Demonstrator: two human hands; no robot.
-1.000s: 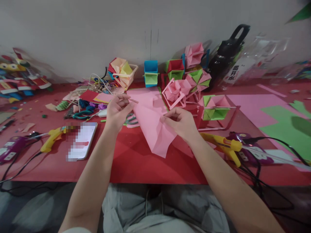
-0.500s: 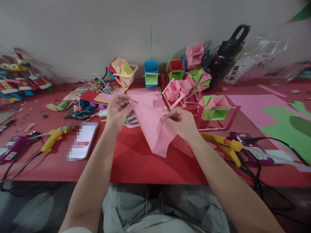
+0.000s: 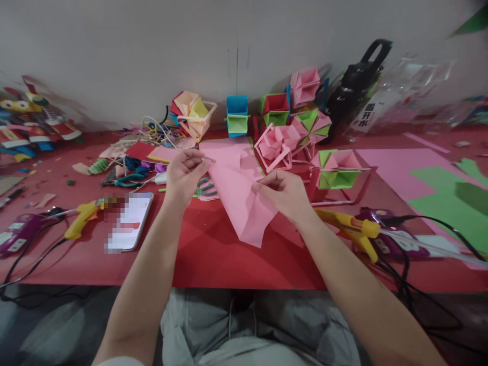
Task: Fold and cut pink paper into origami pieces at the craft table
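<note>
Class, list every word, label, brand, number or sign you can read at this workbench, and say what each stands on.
"开水": on the white label of the clear plastic bottle; the character above is blurred, possibly "喝".
Smartphone: screen partly pixelated, no text readable.
Purple-and-white block at left: any markings too blurred to read.
Pink paper sheet: no writing visible.
No brand or number is readable.

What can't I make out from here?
Head view: rest of the grey-green tool, hidden by the pink sheet.
Head view: front of the right-side glue gun, behind the right forearm.
Head view: part of the phone screen, pixelated.
Head view: leftmost toy figure, cut off by the left edge.
</note>
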